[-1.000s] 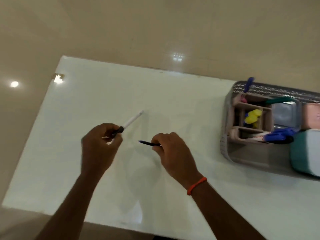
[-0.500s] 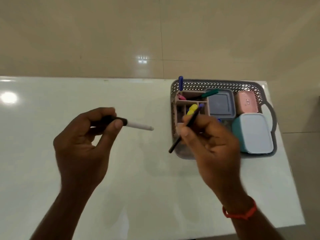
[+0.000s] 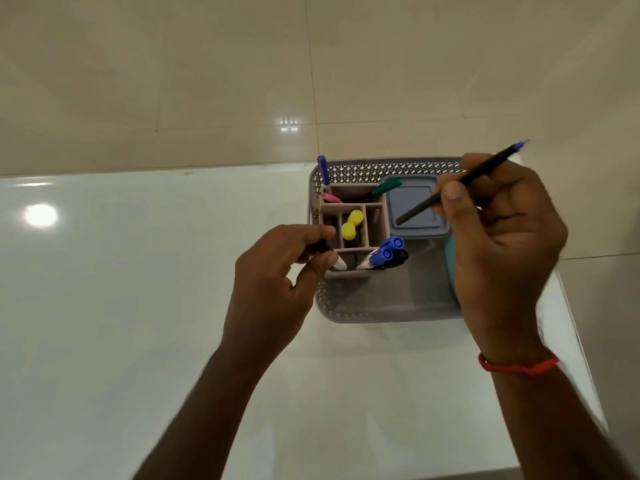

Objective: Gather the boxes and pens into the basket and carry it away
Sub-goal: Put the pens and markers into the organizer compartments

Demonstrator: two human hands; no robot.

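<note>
1. Head view: left hand [image 3: 277,271] pinches a white marker [image 3: 337,261], tip at the near-left slot of the pen holder [image 3: 353,216] in the basket [image 3: 381,306].
2. Right hand [image 3: 498,237] grips a black pen [image 3: 460,183] above the grey box [image 3: 414,202], axis running near-left to far-right; holder lies left of it.

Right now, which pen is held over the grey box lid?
The black pen with the blue tip, in the right hand; the left hand's white marker is at the organizer.
</note>
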